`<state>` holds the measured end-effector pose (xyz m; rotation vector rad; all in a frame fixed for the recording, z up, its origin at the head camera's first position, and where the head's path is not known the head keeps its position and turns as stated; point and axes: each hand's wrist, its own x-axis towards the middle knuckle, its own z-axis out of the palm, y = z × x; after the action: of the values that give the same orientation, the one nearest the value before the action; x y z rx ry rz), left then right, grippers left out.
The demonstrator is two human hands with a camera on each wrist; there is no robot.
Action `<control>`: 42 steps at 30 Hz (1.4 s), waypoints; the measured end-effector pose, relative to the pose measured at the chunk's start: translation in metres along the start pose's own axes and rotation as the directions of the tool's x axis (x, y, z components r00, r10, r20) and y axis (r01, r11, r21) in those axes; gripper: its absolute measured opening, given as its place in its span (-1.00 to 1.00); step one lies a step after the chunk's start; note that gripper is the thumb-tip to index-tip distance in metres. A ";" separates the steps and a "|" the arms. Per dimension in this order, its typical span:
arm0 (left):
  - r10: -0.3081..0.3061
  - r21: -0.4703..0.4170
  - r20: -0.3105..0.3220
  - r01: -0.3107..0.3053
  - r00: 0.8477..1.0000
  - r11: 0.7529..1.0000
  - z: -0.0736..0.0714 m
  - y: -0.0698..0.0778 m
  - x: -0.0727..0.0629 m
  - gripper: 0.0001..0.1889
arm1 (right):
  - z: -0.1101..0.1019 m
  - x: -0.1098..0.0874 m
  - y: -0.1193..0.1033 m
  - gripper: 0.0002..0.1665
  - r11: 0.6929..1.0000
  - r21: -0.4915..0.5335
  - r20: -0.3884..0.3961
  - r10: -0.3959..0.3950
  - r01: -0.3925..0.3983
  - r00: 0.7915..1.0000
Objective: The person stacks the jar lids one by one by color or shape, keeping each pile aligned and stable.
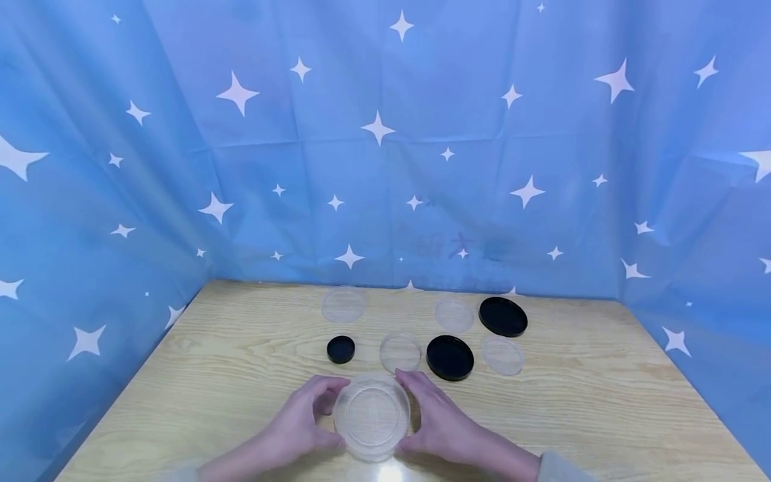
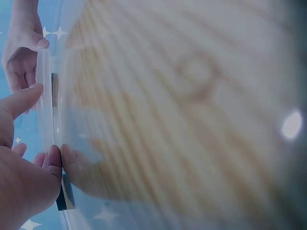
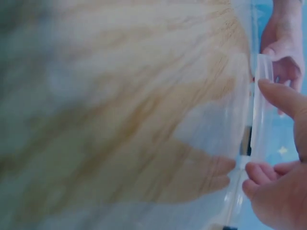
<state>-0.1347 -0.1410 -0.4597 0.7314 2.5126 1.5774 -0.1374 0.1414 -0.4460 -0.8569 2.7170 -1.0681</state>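
Between my two hands is a clear round plastic lid (image 1: 372, 415) with a raised rim and a ring on its face. My left hand (image 1: 301, 422) grips its left side, thumb at the near edge and fingers at the far edge. On the opposite side my right hand (image 1: 442, 422) holds the rim the same way. From the left wrist view, the lid (image 2: 45, 103) shows edge-on, close over the table. The right wrist view also shows the lid's rim (image 3: 263, 112) between thumb and fingertips.
Beyond the hands on the wooden table (image 1: 211, 375) lie a small black round lid (image 1: 340, 349), two larger black lids (image 1: 450, 357), and several clear discs (image 1: 400, 353). A blue curtain with white stars (image 1: 337, 167) borders the table's back and sides.
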 end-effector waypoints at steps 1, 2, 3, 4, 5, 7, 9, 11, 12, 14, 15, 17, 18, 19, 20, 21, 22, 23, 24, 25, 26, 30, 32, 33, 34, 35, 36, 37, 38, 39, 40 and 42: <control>0.001 -0.012 0.002 -0.001 1.000 1.000 0.000 0.000 0.000 -0.16 | 0.000 0.001 0.000 0.25 1.000 -0.004 0.002 -0.004 0.004 1.000; 0.001 -0.018 0.003 -0.001 1.000 1.000 -0.001 -0.001 0.000 -0.16 | 0.000 0.002 -0.001 0.25 1.000 -0.009 0.002 -0.010 0.010 1.000; 0.002 -0.025 0.003 -0.002 1.000 1.000 -0.002 -0.001 0.000 -0.16 | 0.001 0.003 -0.001 0.25 1.000 -0.017 0.003 -0.015 0.015 1.000; 0.003 -0.030 0.004 -0.003 1.000 1.000 -0.002 -0.002 0.000 -0.16 | 0.001 0.003 -0.001 0.25 1.000 -0.022 0.004 -0.021 0.021 1.000; 0.003 -0.038 0.005 -0.003 1.000 0.999 -0.003 -0.002 -0.001 -0.16 | 0.002 0.004 -0.002 0.25 0.999 -0.024 0.004 -0.025 0.025 1.000; 0.001 -0.049 0.005 -0.001 1.000 0.999 -0.004 -0.003 -0.001 -0.15 | 0.003 0.005 -0.002 0.24 0.999 -0.030 0.002 -0.033 0.033 0.999; 0.006 -0.051 0.005 -0.005 1.000 0.999 -0.005 -0.004 -0.002 -0.14 | 0.003 0.006 -0.003 0.25 0.999 -0.041 0.000 -0.031 0.031 1.000; 0.012 -0.046 0.002 -0.012 1.000 0.999 -0.006 -0.003 -0.002 -0.14 | 0.003 0.007 -0.003 0.26 0.998 -0.052 -0.002 -0.025 0.025 1.000; 0.013 -0.042 0.001 -0.013 1.000 0.999 -0.006 -0.003 -0.001 -0.14 | 0.003 0.007 -0.003 0.26 0.998 -0.056 -0.003 -0.022 0.021 1.000; 0.010 -0.032 0.002 -0.009 1.000 0.999 -0.006 -0.002 0.000 -0.13 | 0.002 0.007 -0.004 0.26 0.998 -0.064 -0.002 -0.015 0.014 1.000; 0.004 -0.028 0.004 -0.004 1.000 1.000 -0.006 -0.002 0.000 -0.12 | 0.002 0.008 -0.003 0.26 0.998 -0.067 -0.001 -0.014 0.014 1.000; -0.011 -0.019 0.012 0.011 1.000 1.000 -0.006 -0.002 0.001 -0.11 | 0.002 0.007 -0.003 0.26 0.997 -0.072 0.001 -0.011 0.011 1.000; -0.017 -0.017 0.017 0.017 1.000 1.000 -0.006 -0.002 0.001 -0.11 | 0.002 0.007 -0.003 0.25 0.997 -0.075 0.003 -0.010 0.011 1.000; -0.019 -0.018 0.022 0.020 1.000 1.000 -0.006 -0.002 0.001 -0.10 | 0.002 0.006 -0.003 0.25 0.997 -0.079 0.006 -0.010 0.010 1.000; -0.021 -0.018 0.025 0.022 0.999 1.000 -0.006 -0.002 0.001 -0.10 | 0.002 0.006 -0.003 0.25 0.997 -0.082 0.009 -0.010 0.011 1.000; -0.022 -0.019 0.027 0.023 0.999 1.000 -0.006 -0.002 0.001 -0.10 | 0.003 0.006 -0.002 0.25 0.997 -0.082 0.012 -0.010 0.011 1.000; -0.024 -0.023 0.029 0.025 0.999 0.999 -0.006 -0.002 0.002 -0.10 | 0.003 0.005 -0.002 0.25 0.997 -0.082 0.014 -0.010 0.011 1.000; -0.026 -0.025 0.031 0.026 0.999 0.999 -0.005 -0.002 0.002 -0.09 | 0.003 0.005 -0.002 0.25 0.997 -0.082 0.016 -0.009 0.011 1.000; -0.028 -0.027 0.034 0.029 0.999 0.999 -0.005 -0.002 0.002 -0.09 | 0.003 0.004 -0.002 0.25 0.996 -0.084 0.019 -0.008 0.009 1.000; -0.030 -0.030 0.036 0.031 0.999 0.999 -0.005 -0.002 0.002 -0.09 | 0.002 0.004 -0.001 0.25 0.996 -0.083 0.021 -0.007 0.008 1.000; -0.034 -0.029 0.037 0.035 0.999 0.999 -0.005 -0.002 0.003 -0.09 | 0.002 0.004 -0.001 0.25 0.997 -0.082 0.021 -0.007 0.009 1.000; -0.050 -0.029 0.044 0.051 0.998 0.998 -0.004 -0.002 0.003 -0.08 | 0.001 0.002 0.001 0.27 0.998 -0.070 0.032 -0.007 0.009 0.999; -0.056 -0.030 0.047 0.057 0.997 0.998 -0.005 -0.002 0.003 -0.08 | 0.001 0.001 0.002 0.28 0.998 -0.055 0.039 -0.010 0.012 0.999; -0.059 -0.034 0.049 0.061 0.997 0.998 -0.005 -0.002 0.003 -0.07 | 0.001 0.000 0.002 0.28 0.999 -0.048 0.043 -0.011 0.013 0.999; -0.062 -0.035 0.051 0.063 0.997 0.997 -0.005 -0.002 0.003 -0.07 | 0.001 0.000 0.002 0.29 0.999 -0.041 0.046 -0.013 0.015 0.999; -0.062 -0.038 0.051 0.064 0.997 0.997 -0.005 -0.002 0.003 -0.07 | 0.000 0.000 0.003 0.29 0.999 -0.031 0.048 -0.013 0.014 0.999; -0.063 -0.042 0.050 0.065 0.997 0.997 -0.005 -0.001 0.003 -0.06 | 0.000 -0.001 0.003 0.29 1.000 -0.023 0.050 -0.014 0.015 0.999; -0.063 -0.045 0.051 0.065 0.997 0.997 -0.005 -0.001 0.003 -0.06 | 0.000 -0.001 0.003 0.29 1.000 -0.013 0.052 -0.014 0.014 0.999; -0.062 -0.047 0.051 0.065 0.997 0.997 -0.005 -0.001 0.003 -0.06 | -0.001 -0.002 0.004 0.30 1.000 -0.003 0.056 -0.014 0.014 0.998; -0.061 -0.048 0.050 0.064 0.997 0.997 -0.006 0.000 0.002 -0.05 | -0.001 -0.002 0.004 0.30 1.000 0.007 0.059 -0.016 0.015 0.998; -0.060 -0.051 0.051 0.063 0.997 0.997 -0.006 0.000 0.002 -0.05 | -0.002 -0.003 0.005 0.30 1.000 0.021 0.060 -0.018 0.016 0.998; -0.059 -0.074 0.058 0.063 0.997 0.995 -0.008 0.001 0.002 -0.04 | -0.004 -0.004 0.005 0.30 0.999 0.049 0.061 -0.019 0.016 0.998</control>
<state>-0.1386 -0.1468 -0.4547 0.6729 2.3983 1.5990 -0.1379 0.1484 -0.4470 -0.8930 2.6277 -1.0876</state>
